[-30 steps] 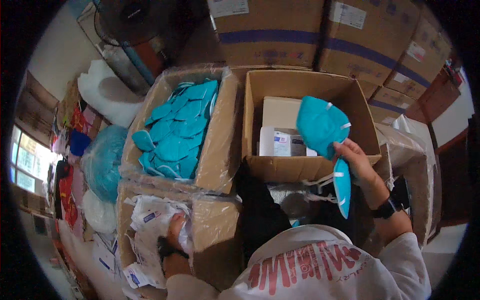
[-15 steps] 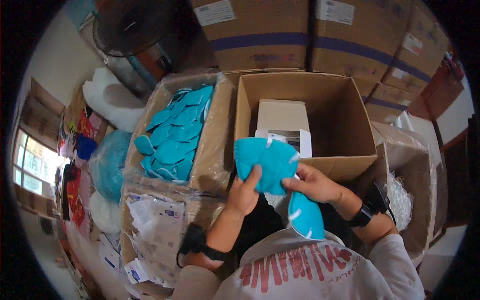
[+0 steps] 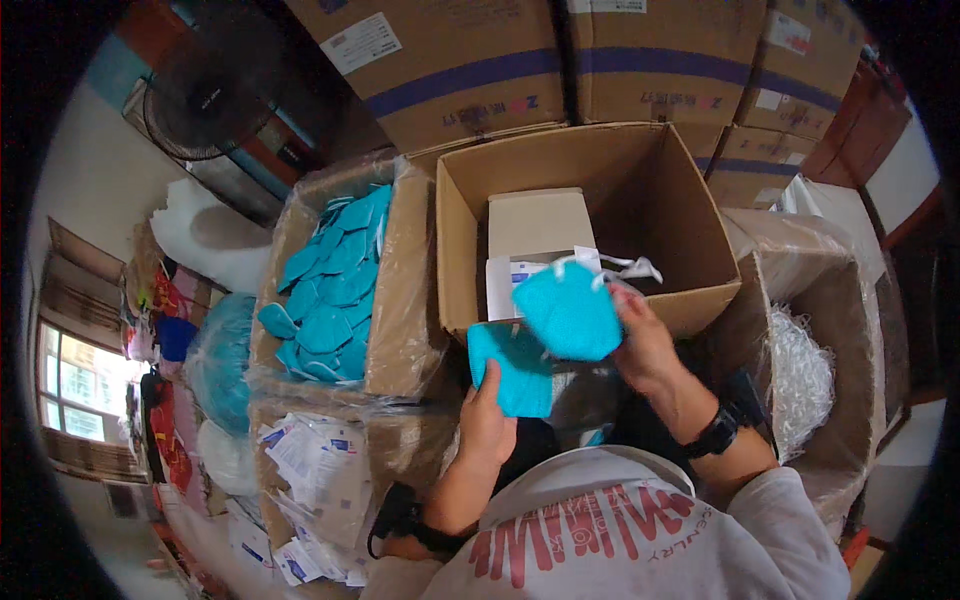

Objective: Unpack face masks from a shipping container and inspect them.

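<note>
Masks (image 3: 572,318), matte teal, round-cornered, in both hands (image 3: 487,426)

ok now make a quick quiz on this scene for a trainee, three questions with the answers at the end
1. True or false: the left hand holds one teal mask and the right hand holds another mask.

2. Fill in the colour: the open right-hand carton holds a heap of ___ strands.

3. On which side of the central carton is the mask pile, as seen in the picture?
A. right
B. left
C. directly behind

Key: 1. True; 2. White; 3. B
</note>
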`<action>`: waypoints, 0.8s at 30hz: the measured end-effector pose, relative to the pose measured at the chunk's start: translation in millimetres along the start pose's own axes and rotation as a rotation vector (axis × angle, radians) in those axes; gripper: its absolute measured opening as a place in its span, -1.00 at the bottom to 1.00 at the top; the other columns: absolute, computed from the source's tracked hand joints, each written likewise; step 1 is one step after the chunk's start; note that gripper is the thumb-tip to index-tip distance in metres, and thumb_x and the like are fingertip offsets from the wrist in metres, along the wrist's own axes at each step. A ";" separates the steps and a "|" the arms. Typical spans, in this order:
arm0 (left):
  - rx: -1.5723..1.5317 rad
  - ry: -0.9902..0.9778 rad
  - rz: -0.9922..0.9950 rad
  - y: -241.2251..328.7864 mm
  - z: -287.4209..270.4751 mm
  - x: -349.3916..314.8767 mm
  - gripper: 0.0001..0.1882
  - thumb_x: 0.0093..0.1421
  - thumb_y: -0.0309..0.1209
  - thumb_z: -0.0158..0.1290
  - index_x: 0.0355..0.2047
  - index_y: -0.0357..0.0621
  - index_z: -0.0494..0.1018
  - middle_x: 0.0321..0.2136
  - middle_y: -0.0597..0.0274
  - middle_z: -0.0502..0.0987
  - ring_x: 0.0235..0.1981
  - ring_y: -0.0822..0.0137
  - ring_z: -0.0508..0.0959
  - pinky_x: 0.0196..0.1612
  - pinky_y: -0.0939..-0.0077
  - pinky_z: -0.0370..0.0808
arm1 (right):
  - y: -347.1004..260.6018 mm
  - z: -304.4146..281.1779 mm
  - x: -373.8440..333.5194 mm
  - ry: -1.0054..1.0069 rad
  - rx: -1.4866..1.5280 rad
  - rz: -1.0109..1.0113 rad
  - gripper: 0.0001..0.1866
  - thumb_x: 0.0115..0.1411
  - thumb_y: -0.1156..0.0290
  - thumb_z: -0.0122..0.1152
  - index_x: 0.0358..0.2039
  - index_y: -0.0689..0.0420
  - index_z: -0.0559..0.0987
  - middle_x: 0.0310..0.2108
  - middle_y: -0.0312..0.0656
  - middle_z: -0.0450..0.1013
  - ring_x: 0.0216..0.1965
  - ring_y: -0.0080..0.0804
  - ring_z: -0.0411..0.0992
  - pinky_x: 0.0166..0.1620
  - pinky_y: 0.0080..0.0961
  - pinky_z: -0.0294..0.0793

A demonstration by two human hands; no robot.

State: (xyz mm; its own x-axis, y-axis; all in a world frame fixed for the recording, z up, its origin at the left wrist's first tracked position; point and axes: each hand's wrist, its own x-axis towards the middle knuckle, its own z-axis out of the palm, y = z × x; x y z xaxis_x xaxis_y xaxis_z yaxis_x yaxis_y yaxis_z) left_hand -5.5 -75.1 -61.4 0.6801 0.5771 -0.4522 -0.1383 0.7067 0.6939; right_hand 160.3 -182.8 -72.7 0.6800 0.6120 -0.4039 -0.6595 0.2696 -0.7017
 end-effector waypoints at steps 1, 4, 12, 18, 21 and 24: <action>-0.034 -0.021 0.016 -0.9 2.2 -0.3 -0.51 0.21 -0.12 -0.19 0.06 -0.14 0.15 0.03 0.20 0.25 0.04 0.26 0.26 0.08 0.32 0.19 | 8.1 5.4 -4.7 -0.010 -0.050 0.028 -0.72 0.19 0.28 -0.06 -0.12 0.12 0.35 -0.23 -0.26 0.35 -0.22 -0.51 0.32 -0.15 -0.50 0.35; -0.066 -0.090 0.056 2.1 11.5 -0.4 -0.36 0.18 0.10 -0.34 0.12 -0.08 0.06 0.09 0.23 0.17 0.09 0.27 0.20 0.11 0.30 0.15 | 40.7 6.3 -5.2 -0.101 -0.262 -0.119 -0.80 0.17 0.36 -0.03 -0.20 0.14 0.36 -0.36 -0.34 0.30 -0.32 -0.65 0.24 -0.24 -0.69 0.26; -0.045 -0.051 0.154 -6.5 15.7 -9.9 -0.45 0.16 -0.18 -0.07 0.09 -0.13 0.09 0.05 0.18 0.20 0.06 0.25 0.23 0.09 0.28 0.15 | 43.8 17.5 -22.9 -0.061 -0.393 -0.274 -0.83 0.19 0.37 -0.04 -0.24 0.14 0.32 -0.36 -0.36 0.29 -0.31 -0.67 0.23 -0.20 -0.71 0.25; -0.031 0.030 0.220 -8.5 11.7 -6.0 -0.58 0.16 -0.31 -0.05 0.00 -0.17 0.19 -0.06 0.17 0.32 -0.04 0.27 0.34 0.01 0.32 0.27 | 56.8 12.0 -36.1 -0.152 -0.361 -0.232 -0.84 0.17 0.46 -0.03 -0.22 0.14 0.30 -0.41 -0.40 0.24 -0.37 -0.72 0.19 -0.29 -0.76 0.23; -0.035 0.067 0.247 -5.7 10.5 -5.7 -0.59 0.16 -0.29 -0.06 -0.02 -0.20 0.21 -0.09 0.15 0.35 -0.08 0.24 0.38 -0.02 0.29 0.31 | 59.3 10.6 -44.9 -0.198 -0.391 -0.241 -0.84 0.17 0.47 -0.04 -0.22 0.16 0.30 -0.45 -0.41 0.21 -0.42 -0.73 0.17 -0.35 -0.77 0.23; 0.012 0.052 0.245 -2.1 7.5 -4.2 -0.62 0.17 -0.29 -0.08 -0.06 -0.22 0.25 -0.13 0.14 0.39 -0.13 0.23 0.42 -0.06 0.29 0.36 | 64.6 2.9 -44.5 -0.264 -0.458 -0.198 -0.84 0.16 0.48 -0.03 -0.23 0.17 0.31 -0.44 -0.38 0.23 -0.41 -0.70 0.19 -0.35 -0.74 0.25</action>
State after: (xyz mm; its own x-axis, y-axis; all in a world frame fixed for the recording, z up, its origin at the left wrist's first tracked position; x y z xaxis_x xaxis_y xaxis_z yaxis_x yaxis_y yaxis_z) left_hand -2.7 -82.2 -56.7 0.5896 0.7509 -0.2975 -0.2857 0.5384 0.7928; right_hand 86.5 -190.4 -98.3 0.6347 0.7635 -0.1192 -0.2807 0.0841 -0.9561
